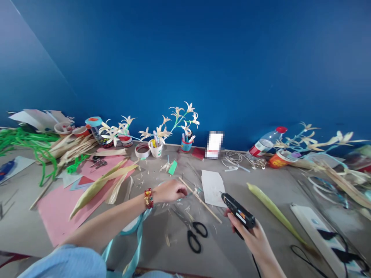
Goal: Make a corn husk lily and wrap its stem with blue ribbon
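My right hand [253,233] is wrapped around a black hot glue gun [240,211], its nozzle directed up and left beside a white paper sheet [212,187]. My left hand [171,191], with a beaded bracelet [148,198] at the wrist, is closed over the middle of the table. Whatever its fingers pinch is too small to make out. A thin wooden stick [203,202] lies just right of those fingers. Below them are black-handled scissors [194,235] among small pale scraps. A light-blue ribbon [138,239] hangs below my left forearm.
Cups with pale flower sprays [158,146] line the blue wall, near a tilted plastic bottle [265,143]. Corn husks [98,185] lie on pink paper [62,214] at left. At right are another husk [272,208] and a white power strip [315,235] with black cords.
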Demonstrator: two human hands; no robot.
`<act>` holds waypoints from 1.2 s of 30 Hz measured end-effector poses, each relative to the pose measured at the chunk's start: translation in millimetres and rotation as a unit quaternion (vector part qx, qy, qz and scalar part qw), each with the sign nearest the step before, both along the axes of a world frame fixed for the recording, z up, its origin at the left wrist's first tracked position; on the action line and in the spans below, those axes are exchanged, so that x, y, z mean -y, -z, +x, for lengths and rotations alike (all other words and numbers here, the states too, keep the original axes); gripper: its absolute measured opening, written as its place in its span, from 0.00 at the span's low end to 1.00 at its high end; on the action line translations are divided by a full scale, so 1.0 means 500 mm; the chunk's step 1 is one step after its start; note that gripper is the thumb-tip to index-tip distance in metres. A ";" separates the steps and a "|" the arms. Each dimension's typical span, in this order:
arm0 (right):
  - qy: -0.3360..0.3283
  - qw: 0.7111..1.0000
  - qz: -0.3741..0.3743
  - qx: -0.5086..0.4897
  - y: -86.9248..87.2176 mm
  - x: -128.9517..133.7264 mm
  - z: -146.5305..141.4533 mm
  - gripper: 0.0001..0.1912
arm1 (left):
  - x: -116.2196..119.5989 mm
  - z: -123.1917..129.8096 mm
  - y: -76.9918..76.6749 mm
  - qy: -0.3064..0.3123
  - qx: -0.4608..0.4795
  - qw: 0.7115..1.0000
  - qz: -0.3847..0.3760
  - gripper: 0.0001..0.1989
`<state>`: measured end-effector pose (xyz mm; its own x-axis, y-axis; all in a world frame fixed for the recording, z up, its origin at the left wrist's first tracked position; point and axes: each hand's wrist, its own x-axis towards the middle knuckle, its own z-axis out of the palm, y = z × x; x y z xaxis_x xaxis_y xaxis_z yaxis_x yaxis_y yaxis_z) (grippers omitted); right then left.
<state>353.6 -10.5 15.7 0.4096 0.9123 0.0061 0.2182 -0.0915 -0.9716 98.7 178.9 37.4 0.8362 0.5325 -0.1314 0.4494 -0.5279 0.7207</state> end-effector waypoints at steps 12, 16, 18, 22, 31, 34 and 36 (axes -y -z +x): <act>-0.005 0.999 -0.012 -0.030 -0.003 -0.001 0.010 0.18 | -0.010 0.068 0.048 0.020 -0.042 0.998 0.038 0.11; -0.001 0.999 -0.011 -0.037 -0.002 -0.002 0.005 0.21 | -0.006 0.066 0.046 0.009 -0.042 0.998 0.050 0.08; -0.001 0.999 -0.006 -0.036 -0.001 -0.003 0.003 0.21 | -0.013 0.062 0.038 -0.016 -0.037 0.997 0.064 0.07; -0.013 1.000 -0.001 -0.022 0.010 -0.002 0.007 0.19 | -0.055 0.036 0.000 -0.089 -0.006 0.991 0.103 0.07; 0.001 0.999 0.017 -0.028 0.048 -0.003 0.020 0.18 | -0.078 0.020 -0.056 -0.117 0.104 0.986 0.056 0.09; 0.000 1.000 0.019 -0.018 0.040 -0.004 0.024 0.17 | -0.056 0.051 -0.057 -0.108 0.146 0.983 0.036 0.11; 0.001 1.000 0.017 -0.007 0.032 -0.003 0.027 0.16 | -0.044 0.075 -0.062 -0.108 0.173 0.978 0.041 0.10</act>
<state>367.3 -8.8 -0.3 0.4122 0.9105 0.0323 0.2051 -0.0582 -0.9770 136.0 201.1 68.4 0.6891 0.6992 0.1907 0.2939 -0.5101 0.8084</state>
